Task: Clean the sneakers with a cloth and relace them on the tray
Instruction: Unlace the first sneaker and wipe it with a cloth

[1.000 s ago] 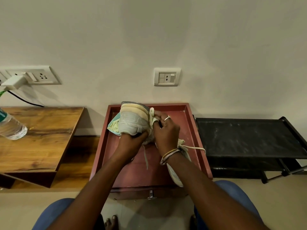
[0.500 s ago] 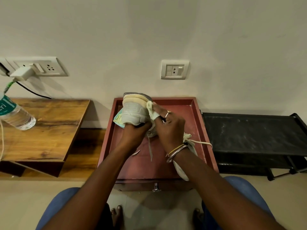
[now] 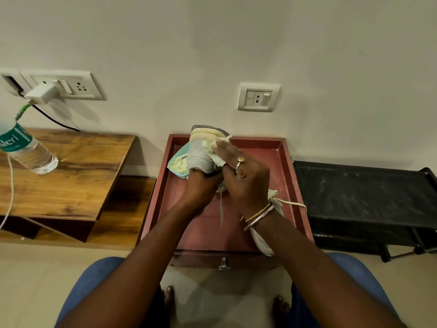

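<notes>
Sneaker [image 3: 201, 155] wiped above tray [image 3: 272, 157]
Gripped by left hand [image 3: 201, 185], rubbed with cloth [image 3: 218, 144] pinched in right hand [image 3: 246, 181]; liable to slip under hard strokes, or to snag lace [image 3: 293, 204] of second sneaker [image 3: 262, 242] beneath right forearm.

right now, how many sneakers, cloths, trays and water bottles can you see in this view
pale grey sneakers: 2 (one held up, one lying on the tray)
cream cloth: 1
red rectangular tray: 1
clear plastic water bottle: 1
total: 5
</notes>
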